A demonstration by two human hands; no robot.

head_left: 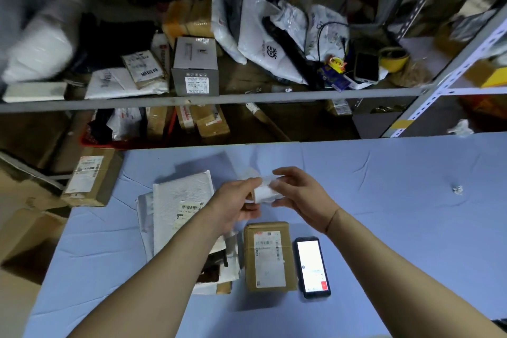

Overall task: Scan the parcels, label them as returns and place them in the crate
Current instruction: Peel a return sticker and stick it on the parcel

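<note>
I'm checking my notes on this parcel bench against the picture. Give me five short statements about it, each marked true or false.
1. Both hands hold the white label roll. True: the left hand and the right hand grip it above the table.
2. The phone has a dark screen. False: it is lit.
3. The phone lies right of the small brown parcel. True.
4. The white padded mailer lies right of the phone. False: it lies left of the brown parcel.
5. The blue table is bare wood. False: blue covering.
</note>
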